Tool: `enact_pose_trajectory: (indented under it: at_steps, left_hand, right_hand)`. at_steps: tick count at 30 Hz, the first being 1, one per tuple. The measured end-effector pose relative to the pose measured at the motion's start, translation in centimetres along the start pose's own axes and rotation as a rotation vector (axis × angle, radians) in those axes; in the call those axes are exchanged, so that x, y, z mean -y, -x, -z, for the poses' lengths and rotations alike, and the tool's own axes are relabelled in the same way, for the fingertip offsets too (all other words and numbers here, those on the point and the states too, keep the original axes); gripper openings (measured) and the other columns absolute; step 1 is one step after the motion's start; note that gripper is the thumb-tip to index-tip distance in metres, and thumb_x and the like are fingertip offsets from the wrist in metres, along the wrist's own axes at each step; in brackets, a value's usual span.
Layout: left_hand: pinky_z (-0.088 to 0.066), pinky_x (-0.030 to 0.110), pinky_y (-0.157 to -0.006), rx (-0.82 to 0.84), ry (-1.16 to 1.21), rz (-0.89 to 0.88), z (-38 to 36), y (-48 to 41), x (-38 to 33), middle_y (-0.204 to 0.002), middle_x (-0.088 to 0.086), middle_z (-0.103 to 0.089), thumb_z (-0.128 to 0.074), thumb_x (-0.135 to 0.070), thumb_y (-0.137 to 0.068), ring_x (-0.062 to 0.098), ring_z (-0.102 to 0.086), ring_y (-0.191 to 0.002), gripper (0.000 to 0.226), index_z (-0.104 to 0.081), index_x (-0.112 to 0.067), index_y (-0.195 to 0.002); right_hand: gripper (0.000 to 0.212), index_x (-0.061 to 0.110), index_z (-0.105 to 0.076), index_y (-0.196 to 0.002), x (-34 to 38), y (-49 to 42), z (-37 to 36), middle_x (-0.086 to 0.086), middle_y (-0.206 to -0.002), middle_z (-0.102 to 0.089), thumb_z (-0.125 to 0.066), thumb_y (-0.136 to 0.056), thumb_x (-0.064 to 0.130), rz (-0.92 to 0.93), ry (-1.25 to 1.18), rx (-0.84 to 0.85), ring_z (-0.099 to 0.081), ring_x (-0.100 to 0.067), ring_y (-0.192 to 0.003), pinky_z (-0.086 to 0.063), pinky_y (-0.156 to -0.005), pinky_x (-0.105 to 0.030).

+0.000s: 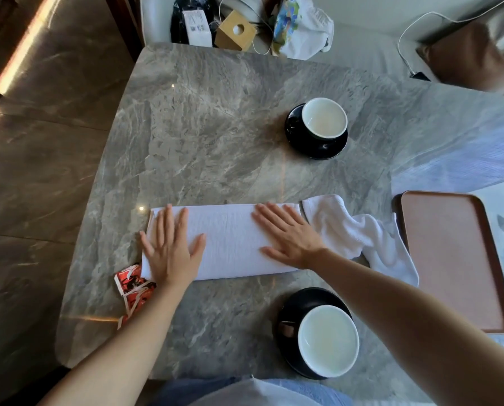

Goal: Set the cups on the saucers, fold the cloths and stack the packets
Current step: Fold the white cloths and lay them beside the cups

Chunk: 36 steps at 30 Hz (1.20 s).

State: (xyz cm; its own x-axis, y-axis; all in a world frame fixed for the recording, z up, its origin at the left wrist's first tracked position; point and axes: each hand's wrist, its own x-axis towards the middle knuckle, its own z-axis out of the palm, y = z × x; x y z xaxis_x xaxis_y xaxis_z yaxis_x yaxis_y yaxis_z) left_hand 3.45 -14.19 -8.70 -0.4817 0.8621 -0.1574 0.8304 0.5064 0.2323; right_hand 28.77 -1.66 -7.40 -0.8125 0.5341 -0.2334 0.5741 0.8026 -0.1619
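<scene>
A white cloth [230, 241] lies folded into a long strip across the grey marble table [203, 127]. My left hand [168, 247] presses flat on its left end and my right hand [285, 232] presses flat on its right part, fingers straight. A second white cloth [359, 232] lies crumpled just to the right. Red and white packets [133, 288] lie at the cloth's lower left corner, partly under my left wrist. One white-lined cup [324, 118] stands on a black saucer [296, 133] at the far side. Another cup [328, 341] stands on a black saucer [291, 309] near me.
A brown tray [450, 253] lies at the table's right edge. Beyond the far edge a seat holds a black bag [186, 22], a cardboard box [236, 32], a colourful pouch [300, 27] and white cables. A brown cushion [470, 57] lies at the far right.
</scene>
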Motion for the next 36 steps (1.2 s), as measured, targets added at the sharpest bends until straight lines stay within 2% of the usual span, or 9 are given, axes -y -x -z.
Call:
enact_pose_trajectory:
  at_steps: [10,18,20,23,26,29,32,34,36]
  left_hand:
    - [0.000,0.054,-0.114,-0.001,-0.043,0.001,0.0,-0.2,-0.3,-0.160,0.002,-0.008,-0.037,-0.055,-0.087,0.020,-0.007,-0.146,0.070,-0.015,-0.027,-0.148]
    - [0.008,0.050,-0.115,0.171,-0.193,-0.205,1.7,-4.5,-0.1,-0.158,-0.003,0.015,-0.031,-0.060,-0.089,0.014,0.014,-0.145,0.076,0.003,-0.028,-0.149]
    - [0.001,0.051,-0.114,0.121,-0.260,-0.232,2.9,-7.1,-1.3,-0.159,0.001,0.009,-0.040,-0.056,-0.088,0.019,0.004,-0.146,0.077,-0.005,-0.024,-0.149]
    - [-0.030,0.048,-0.097,0.045,-0.247,-0.236,4.8,-9.5,-4.0,-0.149,0.011,-0.027,-0.063,-0.038,-0.081,0.032,-0.037,-0.123,0.075,-0.027,-0.014,-0.143]
    - [-0.040,0.048,-0.092,0.172,-0.164,-0.265,5.2,-10.1,-6.5,-0.135,0.014,-0.039,-0.055,-0.036,-0.087,0.035,-0.043,-0.117,0.058,-0.031,-0.014,-0.135]
    - [-0.024,0.048,-0.111,0.323,-0.147,-0.427,4.5,-8.8,-7.9,-0.155,0.008,-0.015,-0.052,-0.053,-0.084,0.032,-0.018,-0.141,0.078,-0.017,-0.020,-0.145]
    - [-0.003,0.051,-0.117,0.433,-0.198,-0.563,3.6,-6.9,-7.9,-0.158,-0.004,0.016,-0.046,-0.061,-0.084,0.025,0.014,-0.145,0.087,0.002,-0.028,-0.148]
    - [-0.001,0.050,-0.117,0.395,-0.203,-0.580,3.5,-5.7,-7.4,-0.158,-0.006,0.015,-0.044,-0.057,-0.087,0.020,0.014,-0.146,0.082,0.000,-0.026,-0.149]
    - [-0.012,0.045,-0.116,0.275,-0.106,-0.612,3.7,-3.8,-6.8,-0.158,-0.003,-0.010,-0.052,-0.045,-0.087,0.019,-0.010,-0.146,0.070,-0.022,-0.022,-0.146]
  right_hand:
    - [0.077,0.024,0.000,-0.152,-0.4,0.2,-0.3,0.004,-0.162,-0.003,-0.027,-0.092,0.064,-0.034,-0.018,-0.003,0.001,-0.018,-0.149,0.002,-0.121,-0.042]
    - [0.079,0.021,-0.014,-0.152,1.7,0.2,0.8,-0.001,-0.160,-0.016,-0.040,-0.088,0.060,-0.179,-0.116,-0.051,-0.014,-0.025,-0.147,-0.014,-0.118,-0.045]
    - [0.073,0.018,-0.025,-0.149,2.5,-0.2,1.7,-0.003,-0.155,-0.026,-0.044,-0.089,0.054,-0.249,-0.094,-0.042,-0.027,-0.029,-0.139,-0.030,-0.109,-0.044]
    - [0.049,0.023,-0.039,-0.139,3.5,-0.6,3.5,-0.005,-0.131,-0.043,-0.046,-0.092,0.036,-0.346,-0.287,-0.030,-0.051,-0.029,-0.111,-0.048,-0.075,-0.039]
    - [0.047,0.030,-0.039,-0.137,4.4,-0.2,4.5,-0.009,-0.110,-0.061,-0.042,-0.091,0.026,-0.425,-0.442,0.091,-0.062,-0.034,-0.092,-0.052,-0.072,-0.041]
    - [0.056,0.025,-0.026,-0.142,6.2,0.6,3.8,-0.013,-0.098,-0.069,-0.045,-0.089,0.027,-0.366,-0.410,0.192,-0.064,-0.037,-0.087,-0.052,-0.074,-0.043]
    - [0.064,0.021,-0.020,-0.141,7.2,1.0,3.1,-0.012,-0.099,-0.069,-0.054,-0.088,0.031,-0.321,-0.407,0.252,-0.065,-0.038,-0.087,-0.050,-0.070,-0.042]
    - [0.063,0.022,-0.026,-0.136,7.0,1.3,3.2,-0.009,-0.108,-0.066,-0.062,-0.085,0.034,-0.291,-0.352,0.221,-0.065,-0.035,-0.088,-0.045,-0.063,-0.036]
    - [0.054,0.024,-0.037,-0.127,6.6,1.6,3.6,-0.001,-0.118,-0.057,-0.067,-0.083,0.033,-0.207,-0.289,0.151,-0.062,-0.026,-0.088,-0.040,-0.060,-0.032]
